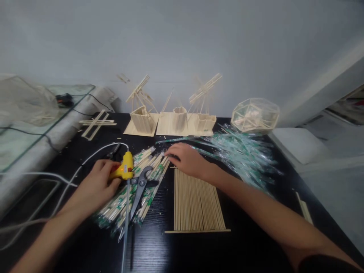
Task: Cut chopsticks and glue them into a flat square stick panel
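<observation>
My left hand (101,182) is closed around part of a yellow hot glue gun (125,167), which has a white cord and a long clear glue stick. Beneath it, wrapped chopsticks (153,178) lie in a loose pile, with grey-bladed cutters (139,193) on top. My right hand (187,159) reaches over the far end of a flat panel of bare chopsticks (196,204). Its fingers are bent together at the upper ends of the wrapped chopsticks; what they pinch, if anything, is hidden. A crosswise stick (199,231) lies along the panel's near end.
Stick models on thin wooden bases (170,127) stand along the wall. A crossed stick frame (96,123) lies at left, a faceted stick frame (256,115) at back right. Torn green-and-clear wrappers (241,155) heap below it. Loose sticks (304,208) lie near the right edge.
</observation>
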`<state>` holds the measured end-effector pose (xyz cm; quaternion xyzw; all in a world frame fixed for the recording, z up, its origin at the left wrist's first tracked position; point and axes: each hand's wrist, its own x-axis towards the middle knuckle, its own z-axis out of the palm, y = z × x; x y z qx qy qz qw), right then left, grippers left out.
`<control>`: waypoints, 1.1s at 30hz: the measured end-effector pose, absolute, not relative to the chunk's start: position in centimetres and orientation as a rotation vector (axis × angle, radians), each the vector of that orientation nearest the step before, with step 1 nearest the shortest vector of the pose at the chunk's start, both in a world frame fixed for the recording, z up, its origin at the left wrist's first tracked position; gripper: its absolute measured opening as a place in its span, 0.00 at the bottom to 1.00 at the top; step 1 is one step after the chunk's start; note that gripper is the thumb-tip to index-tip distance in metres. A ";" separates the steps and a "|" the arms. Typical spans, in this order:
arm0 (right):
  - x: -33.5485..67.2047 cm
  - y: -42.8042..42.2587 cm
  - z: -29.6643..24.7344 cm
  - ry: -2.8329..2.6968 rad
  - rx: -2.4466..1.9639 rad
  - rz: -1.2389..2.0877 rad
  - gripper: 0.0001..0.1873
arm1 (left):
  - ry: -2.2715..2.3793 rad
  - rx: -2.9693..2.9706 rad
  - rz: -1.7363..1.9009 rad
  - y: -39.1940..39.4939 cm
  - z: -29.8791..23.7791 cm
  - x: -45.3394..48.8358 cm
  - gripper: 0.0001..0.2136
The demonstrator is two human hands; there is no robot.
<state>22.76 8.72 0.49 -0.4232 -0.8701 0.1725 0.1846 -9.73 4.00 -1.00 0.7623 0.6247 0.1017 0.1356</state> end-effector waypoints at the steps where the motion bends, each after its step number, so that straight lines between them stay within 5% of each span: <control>1: 21.4 9.8 0.5 -2.556 -1.189 0.474 0.11 | 1.796 2.216 0.333 3.7 -1.4 -10.1 0.19; 13: 18.9 15.1 -0.1 -2.837 -1.164 0.487 0.10 | 1.696 2.284 0.544 2.8 -4.3 -11.7 0.28; 19: 24.2 15.6 2.6 -2.741 -1.219 0.398 0.19 | 1.723 2.289 0.518 2.8 -4.1 -11.5 0.28; 25: 32.8 8.9 6.2 -2.300 -1.381 0.061 0.13 | 1.900 2.301 0.394 2.9 -2.7 -10.6 0.30; 29: 35.2 1.0 5.3 -2.094 -1.443 0.063 0.10 | 1.958 2.424 0.485 1.1 -0.2 -7.9 0.21; 33: 34.7 -4.6 1.6 -2.000 -1.521 0.376 0.10 | 1.419 2.568 0.754 -1.2 1.2 -2.8 0.11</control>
